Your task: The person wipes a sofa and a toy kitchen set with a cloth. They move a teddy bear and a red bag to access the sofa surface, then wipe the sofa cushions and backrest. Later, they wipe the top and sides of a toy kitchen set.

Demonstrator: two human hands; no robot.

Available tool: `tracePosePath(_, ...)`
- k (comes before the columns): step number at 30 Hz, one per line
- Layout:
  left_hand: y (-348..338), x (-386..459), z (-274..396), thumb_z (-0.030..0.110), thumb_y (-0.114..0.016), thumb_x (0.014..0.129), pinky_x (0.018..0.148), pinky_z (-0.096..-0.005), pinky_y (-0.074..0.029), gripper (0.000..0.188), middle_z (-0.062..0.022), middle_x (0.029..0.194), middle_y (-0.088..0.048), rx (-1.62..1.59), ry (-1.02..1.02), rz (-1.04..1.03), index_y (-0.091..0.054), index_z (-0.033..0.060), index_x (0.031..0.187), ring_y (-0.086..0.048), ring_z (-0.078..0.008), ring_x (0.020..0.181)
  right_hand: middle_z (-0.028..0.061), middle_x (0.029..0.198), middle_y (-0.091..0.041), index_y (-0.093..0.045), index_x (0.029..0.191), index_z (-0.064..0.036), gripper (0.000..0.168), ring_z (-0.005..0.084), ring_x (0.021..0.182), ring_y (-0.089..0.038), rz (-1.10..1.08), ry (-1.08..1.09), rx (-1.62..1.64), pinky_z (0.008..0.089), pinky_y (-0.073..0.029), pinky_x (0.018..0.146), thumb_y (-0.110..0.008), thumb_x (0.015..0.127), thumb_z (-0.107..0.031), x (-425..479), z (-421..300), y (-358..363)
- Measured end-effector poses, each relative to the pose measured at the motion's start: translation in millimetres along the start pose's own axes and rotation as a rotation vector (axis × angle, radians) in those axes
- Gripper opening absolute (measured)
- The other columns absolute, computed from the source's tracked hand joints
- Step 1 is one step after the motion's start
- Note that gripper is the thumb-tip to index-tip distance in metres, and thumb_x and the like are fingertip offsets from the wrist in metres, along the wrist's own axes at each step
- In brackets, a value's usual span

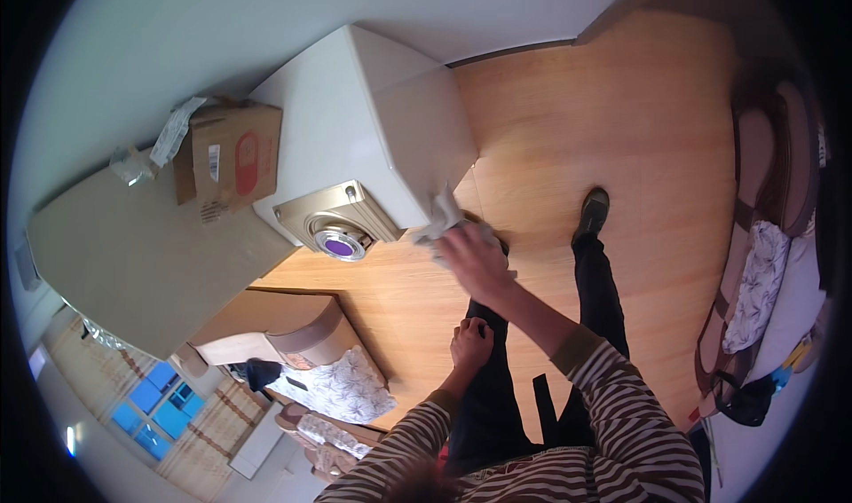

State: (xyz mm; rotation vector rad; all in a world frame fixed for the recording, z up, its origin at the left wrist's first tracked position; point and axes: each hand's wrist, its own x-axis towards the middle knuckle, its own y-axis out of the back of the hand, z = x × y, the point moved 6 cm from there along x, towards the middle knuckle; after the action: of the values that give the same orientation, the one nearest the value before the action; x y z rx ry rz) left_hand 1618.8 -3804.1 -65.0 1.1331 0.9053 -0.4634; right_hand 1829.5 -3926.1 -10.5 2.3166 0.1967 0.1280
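My right hand (471, 260) presses on a crumpled grey cloth (444, 213) at the near lower corner of a white box-shaped unit (413, 110). The fingers are slightly blurred, and part of the cloth lies under them. On the unit's face is a gold-coloured panel (313, 203) with a round chrome-rimmed dial (341, 244), purple in the middle. My left hand (472, 344) is held in front of my dark trouser leg, its fingers curled in. Nothing shows in it.
An opened cardboard box (236, 157) stands beside the unit on a long beige surface (140, 250). Wood-look floor (652, 144) spreads around my feet. A sofa (755, 164) with a patterned cover lines the right side. Another padded seat (333, 376) is at the lower left.
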Motion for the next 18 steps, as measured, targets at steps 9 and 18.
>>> tracePosePath(9,0.9,9.7,4.3,0.030,-0.063,0.091,0.088,-0.0486,-0.053,0.021,-0.0113,0.111,-0.065,0.091,-0.007,0.011,-0.068,0.0144,0.104,-0.062,-0.0341,0.108,0.0128,0.120,-0.058,-0.065,0.124,-0.004,0.053,0.0279,0.105,-0.064,0.439,-0.383,0.730,0.0365,-0.056,0.088,-0.078,0.073,0.000,44.8,55.6,74.7)
tracePosePath(18,11.8,26.5,-33.7,0.029,-0.070,0.084,0.091,-0.0462,-0.052,0.041,-0.0152,0.119,-0.066,0.117,0.069,-0.045,-0.065,0.0079,0.118,-0.062,-0.0342,0.112,0.0093,0.140,-0.052,-0.056,0.139,-0.022,0.072,0.0343,0.123,-0.050,0.452,-0.091,0.701,0.0498,-0.044,0.100,-0.085,0.073,-0.023,144.0,11.2,41.6)
